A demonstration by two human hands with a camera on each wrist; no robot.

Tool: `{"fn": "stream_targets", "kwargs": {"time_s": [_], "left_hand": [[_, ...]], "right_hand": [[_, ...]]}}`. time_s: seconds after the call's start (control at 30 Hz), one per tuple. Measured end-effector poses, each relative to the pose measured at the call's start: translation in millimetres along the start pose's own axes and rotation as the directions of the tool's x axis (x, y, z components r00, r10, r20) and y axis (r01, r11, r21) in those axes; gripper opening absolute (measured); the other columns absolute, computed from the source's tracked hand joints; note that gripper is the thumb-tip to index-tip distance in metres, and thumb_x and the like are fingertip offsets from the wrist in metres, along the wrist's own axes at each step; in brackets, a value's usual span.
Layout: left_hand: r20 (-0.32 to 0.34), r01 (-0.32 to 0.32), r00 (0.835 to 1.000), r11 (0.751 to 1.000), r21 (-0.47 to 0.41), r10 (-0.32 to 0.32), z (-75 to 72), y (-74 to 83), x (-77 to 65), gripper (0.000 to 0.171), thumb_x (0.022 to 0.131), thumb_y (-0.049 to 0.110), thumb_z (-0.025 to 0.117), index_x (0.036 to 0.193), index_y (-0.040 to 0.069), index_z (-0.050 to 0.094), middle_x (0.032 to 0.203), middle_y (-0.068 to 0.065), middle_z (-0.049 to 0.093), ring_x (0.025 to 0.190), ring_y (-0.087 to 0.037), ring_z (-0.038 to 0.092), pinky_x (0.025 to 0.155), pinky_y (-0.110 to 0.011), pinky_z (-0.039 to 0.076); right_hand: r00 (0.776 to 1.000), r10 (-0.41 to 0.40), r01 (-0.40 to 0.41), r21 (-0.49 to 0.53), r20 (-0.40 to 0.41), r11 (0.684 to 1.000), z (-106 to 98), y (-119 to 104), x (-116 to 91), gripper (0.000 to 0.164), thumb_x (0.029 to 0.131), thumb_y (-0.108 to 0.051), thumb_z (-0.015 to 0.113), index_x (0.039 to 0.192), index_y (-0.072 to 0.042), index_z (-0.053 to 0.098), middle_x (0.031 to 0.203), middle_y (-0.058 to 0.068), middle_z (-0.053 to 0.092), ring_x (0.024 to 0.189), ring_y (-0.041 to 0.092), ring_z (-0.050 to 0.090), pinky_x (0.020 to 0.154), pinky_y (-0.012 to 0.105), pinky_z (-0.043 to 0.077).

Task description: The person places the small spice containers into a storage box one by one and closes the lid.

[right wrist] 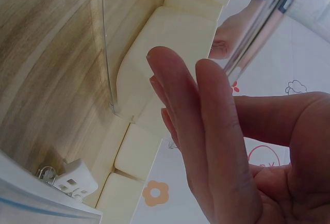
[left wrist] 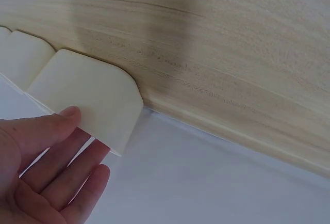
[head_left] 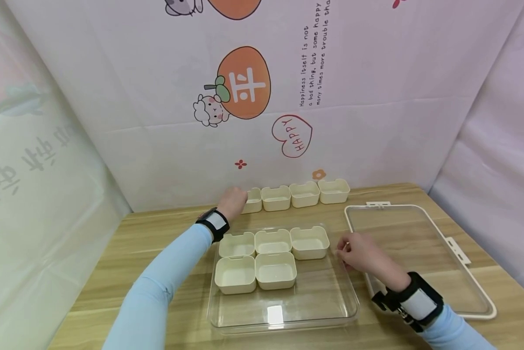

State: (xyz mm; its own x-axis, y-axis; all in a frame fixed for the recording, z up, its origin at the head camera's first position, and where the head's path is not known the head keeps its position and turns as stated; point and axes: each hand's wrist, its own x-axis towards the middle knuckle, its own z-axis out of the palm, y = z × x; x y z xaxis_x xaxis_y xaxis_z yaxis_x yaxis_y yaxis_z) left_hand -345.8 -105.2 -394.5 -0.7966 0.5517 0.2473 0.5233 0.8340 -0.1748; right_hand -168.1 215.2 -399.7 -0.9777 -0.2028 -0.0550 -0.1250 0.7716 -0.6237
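Left hand (head_left: 233,203) pinches the end cup (left wrist: 93,92) of the row at the bench's (head_left: 157,243) back edge, a grip shown by the left wrist view but hidden in the head view. Right hand (head_left: 360,253), fingers nearly straight and together, is beside the clear tray (head_left: 319,291) holding five cups (head_left: 235,282).

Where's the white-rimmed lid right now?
In the head view, the white-rimmed lid lies at right on the wooden table, beside the clear tray, its left edge partly behind the right hand.
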Motion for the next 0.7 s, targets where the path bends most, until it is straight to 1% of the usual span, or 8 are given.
{"fn": "stream_targets", "kwargs": {"time_s": [0.2,0.5,0.7], "left_hand": [[0.006,0.004,1.0,1.0,-0.005,-0.004,1.7,-1.4,1.8,0.023,0.085,-0.001,0.059,0.066,0.006,0.068,0.072,-0.01,0.068,0.069,-0.025,0.065,0.059,-0.035,0.053],[0.056,0.029,0.998,0.999,0.015,-0.03,-2.1,3.6,1.7,0.02,0.088,-0.003,0.055,0.077,0.003,0.07,0.081,-0.013,0.069,0.076,-0.027,0.066,0.064,-0.036,0.055],[0.029,0.052,0.998,0.998,0.023,-0.053,-1.9,6.1,1.0,0.02,0.089,-0.002,0.054,0.078,0.002,0.07,0.081,-0.014,0.069,0.074,-0.027,0.066,0.06,-0.036,0.055]], "right_hand": [[1.0,-0.01,0.01,0.003,-0.007,1.0,-0.3,-0.5,-0.9,0.009,0.086,-0.008,0.064,0.084,0.001,0.061,0.066,0.005,0.064,0.052,0.018,0.064,0.048,0.027,0.048],[1.0,0.003,-0.003,0.011,-0.005,1.0,0.3,-1.0,0.5,0.009,0.085,-0.007,0.063,0.084,0.002,0.061,0.066,0.006,0.064,0.052,0.017,0.064,0.048,0.027,0.049],[1.0,0.004,-0.004,0.019,-0.01,1.0,0.9,-0.5,0.5,0.008,0.085,-0.005,0.063,0.084,0.002,0.061,0.067,0.006,0.064,0.052,0.018,0.064,0.048,0.026,0.049]]}}
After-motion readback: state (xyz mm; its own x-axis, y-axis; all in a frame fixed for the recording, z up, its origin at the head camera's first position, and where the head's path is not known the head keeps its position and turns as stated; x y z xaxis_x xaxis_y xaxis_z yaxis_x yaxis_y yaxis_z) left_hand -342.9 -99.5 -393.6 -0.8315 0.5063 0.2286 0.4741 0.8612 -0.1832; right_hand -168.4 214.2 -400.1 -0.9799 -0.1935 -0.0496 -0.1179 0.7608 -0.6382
